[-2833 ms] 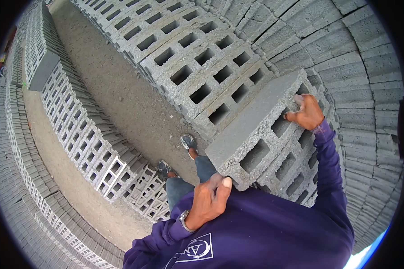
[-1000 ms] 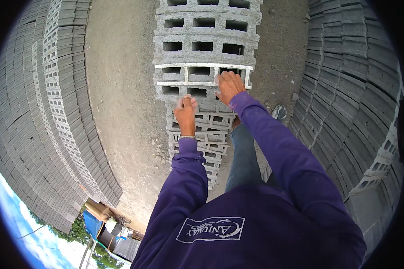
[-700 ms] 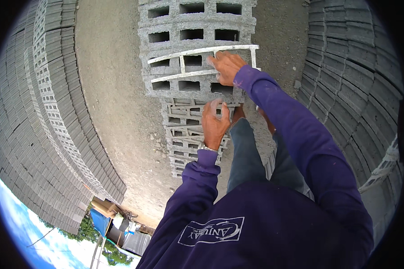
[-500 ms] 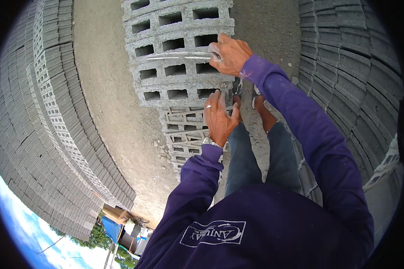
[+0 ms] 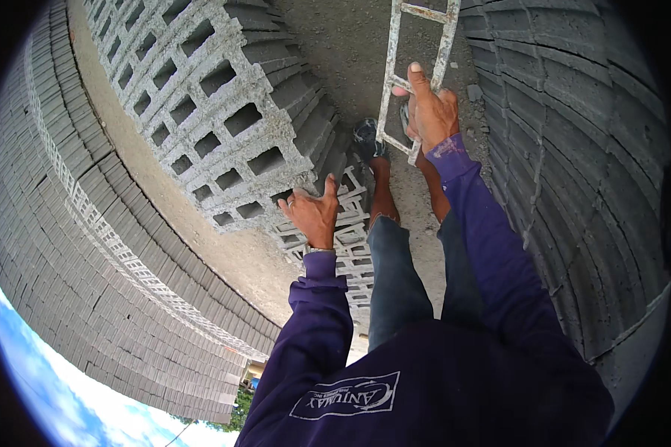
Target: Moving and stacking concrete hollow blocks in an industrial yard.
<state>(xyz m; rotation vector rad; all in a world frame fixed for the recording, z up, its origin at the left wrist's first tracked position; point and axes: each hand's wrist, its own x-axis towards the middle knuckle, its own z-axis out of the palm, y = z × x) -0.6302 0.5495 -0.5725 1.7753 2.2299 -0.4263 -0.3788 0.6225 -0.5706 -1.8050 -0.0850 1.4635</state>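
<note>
Long rows of stacked grey blocks (image 5: pixel 67 223) are seen along the left, and the right side is closed off by a tall wall of blocks (image 5: pixel 559 149). Between these, bare dirt ground (image 5: pixel 343 52) is left as a narrow lane, flanked by a stack of hollow blocks (image 5: pixel 212 111) whose holed faces are turned up. Nearer the body, a lower holed stack (image 5: pixel 354 257) is partly covered by the left forearm. The lane is taken up by the legs (image 5: pixel 399 276). Over the lane, a ladder-shaped, whitish frame (image 5: pixel 388 74) is held near its lower end by the right hand (image 5: pixel 436 112), its fingers closed around it, thumb extended. The left hand (image 5: pixel 313 214) is spread at the hollow stack's near corner; whether the blocks are touched cannot be told. One shoe (image 5: pixel 365 134) is seen beside the frame.
</note>
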